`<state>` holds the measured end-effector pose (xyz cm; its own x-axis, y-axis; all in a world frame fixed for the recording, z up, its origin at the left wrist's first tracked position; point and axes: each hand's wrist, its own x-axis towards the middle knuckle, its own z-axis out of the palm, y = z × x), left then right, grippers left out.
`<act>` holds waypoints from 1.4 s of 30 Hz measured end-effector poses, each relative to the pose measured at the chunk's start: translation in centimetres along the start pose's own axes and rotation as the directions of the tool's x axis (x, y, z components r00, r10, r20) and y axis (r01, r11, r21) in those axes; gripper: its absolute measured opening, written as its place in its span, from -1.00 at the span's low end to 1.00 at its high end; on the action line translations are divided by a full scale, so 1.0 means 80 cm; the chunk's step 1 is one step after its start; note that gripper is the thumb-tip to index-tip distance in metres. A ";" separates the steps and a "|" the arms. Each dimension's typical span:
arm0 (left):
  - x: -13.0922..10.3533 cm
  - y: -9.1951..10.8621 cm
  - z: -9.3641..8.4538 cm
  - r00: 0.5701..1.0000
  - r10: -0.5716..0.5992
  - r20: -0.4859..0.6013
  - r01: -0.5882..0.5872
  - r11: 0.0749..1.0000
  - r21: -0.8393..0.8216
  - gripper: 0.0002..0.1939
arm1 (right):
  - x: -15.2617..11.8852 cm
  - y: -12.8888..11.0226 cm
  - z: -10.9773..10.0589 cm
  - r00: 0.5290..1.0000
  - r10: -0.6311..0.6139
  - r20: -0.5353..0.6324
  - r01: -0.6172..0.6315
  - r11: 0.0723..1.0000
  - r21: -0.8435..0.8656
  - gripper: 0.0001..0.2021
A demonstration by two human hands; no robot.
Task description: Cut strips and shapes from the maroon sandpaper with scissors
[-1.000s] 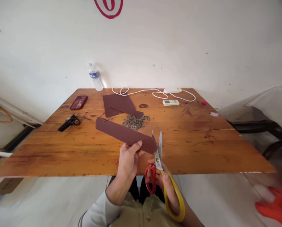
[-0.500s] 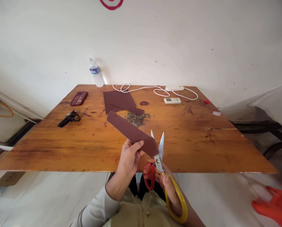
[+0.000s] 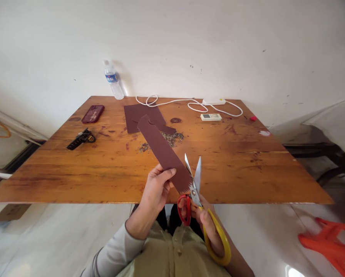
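My left hand (image 3: 158, 188) pinches a long dark-brown strip of paper or thin card (image 3: 162, 152) near its lower end, thumb on top. That end has a jagged, fringed edge. In my right hand (image 3: 205, 221) is a pair of scissors (image 3: 195, 192) with one red and one yellow handle loop. Their blades are spread and point away from me, close against the strip's lower right corner. Beyond the strip lies a pile of small shredded bits (image 3: 175, 139). Behind it rests a larger brown sheet (image 3: 132, 119), with another narrow brown piece on it, partly hidden by the held strip.
On the wooden table (image 3: 233, 169) are a dark red phone (image 3: 93, 114), a black strap-like object (image 3: 81, 139), a water bottle (image 3: 114, 80), a white power strip (image 3: 214, 101) with its cord, and a remote (image 3: 211, 117). An orange-red stool (image 3: 328, 238) stands at the lower right.
The strip has turned in my left hand, its far end swinging up and to the right, uncovering more shredded bits. The scissors stay spread at its lower end. The camera view has shifted slightly.
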<state>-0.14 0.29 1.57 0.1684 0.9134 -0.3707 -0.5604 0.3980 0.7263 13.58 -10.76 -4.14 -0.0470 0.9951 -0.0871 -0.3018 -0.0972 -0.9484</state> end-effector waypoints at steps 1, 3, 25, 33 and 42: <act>-0.001 0.000 0.000 1.000 0.000 -0.001 0.000 1.000 -0.002 -0.71 | 0.000 -0.001 0.000 1.000 -0.007 0.000 0.007 1.000 -0.006 -0.39; -0.001 0.001 0.001 1.000 0.005 0.012 -0.005 1.000 0.008 -0.72 | -0.001 -0.002 -0.001 1.000 -0.012 0.008 0.012 1.000 -0.015 -0.42; -0.001 0.011 -0.003 0.968 0.234 0.089 -0.249 0.939 0.238 -0.86 | -0.007 -0.021 0.000 0.995 0.074 0.070 -0.069 0.995 -0.072 -0.49; -0.004 0.013 -0.002 0.951 0.277 0.139 -0.308 0.900 0.307 -0.82 | -0.005 -0.006 -0.003 0.995 0.021 0.100 -0.011 0.995 -0.096 -0.52; -0.006 0.006 -0.003 0.987 0.115 0.116 -0.139 0.965 0.223 -0.78 | -0.002 -0.005 0.015 0.999 0.046 0.007 -0.046 0.998 -0.052 -0.54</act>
<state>-0.69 0.02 2.00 0.1954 0.9568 -0.2151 -0.3833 0.2764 0.8813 12.59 -10.88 -3.39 -0.0677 0.9894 -0.1285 -0.2493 -0.1415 -0.9580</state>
